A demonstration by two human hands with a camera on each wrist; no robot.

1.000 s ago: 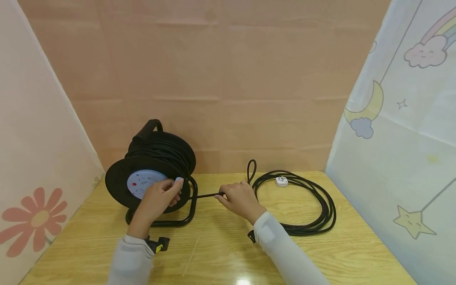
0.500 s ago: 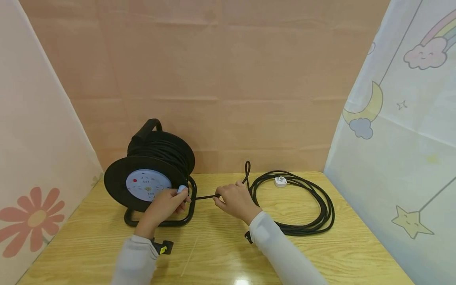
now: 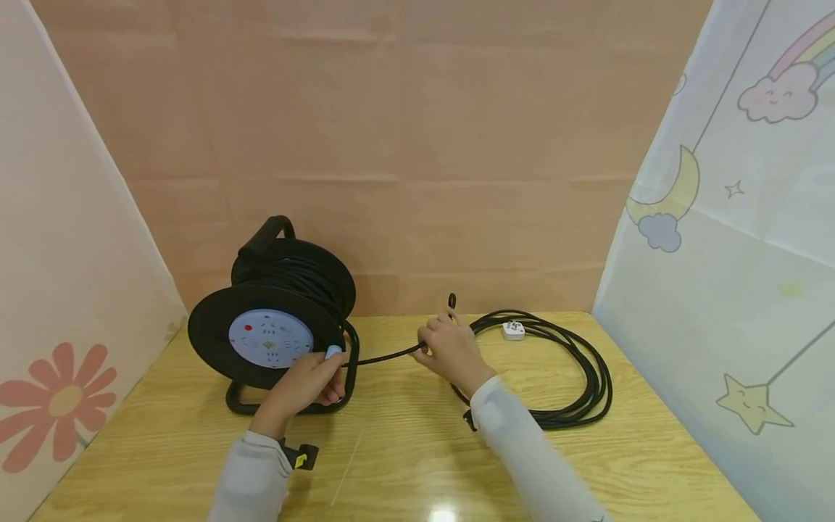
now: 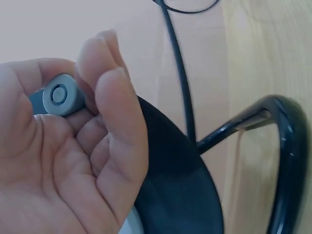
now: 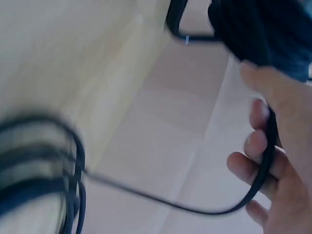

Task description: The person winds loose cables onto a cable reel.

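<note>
A black cable reel (image 3: 212,330) with a pale blue socket panel (image 3: 261,337) stands at the left of the table. My left hand (image 3: 301,386) holds the small grey-blue crank knob (image 4: 63,95) at the reel's near right rim, fingers curled about it. To the right, my right hand (image 3: 453,351) grips the black cable (image 3: 386,357), which runs from the reel with a slight sag. In the right wrist view the cable passes through the curled fingers (image 5: 256,145) and on toward a blurred coil (image 5: 73,161).
Several loops of cable form a loose coil (image 3: 593,384) on the wooden table (image 3: 391,464) at the right. A white plug (image 3: 513,330) lies on its far side. The reel's tubular frame (image 4: 290,161) rests on the table. Fabric-covered walls (image 3: 417,152) enclose the back and sides.
My left hand has moved down and slightly right with the crank knob. My right hand went slightly left, then back right and up; the cable between hand and reel now sags more.
</note>
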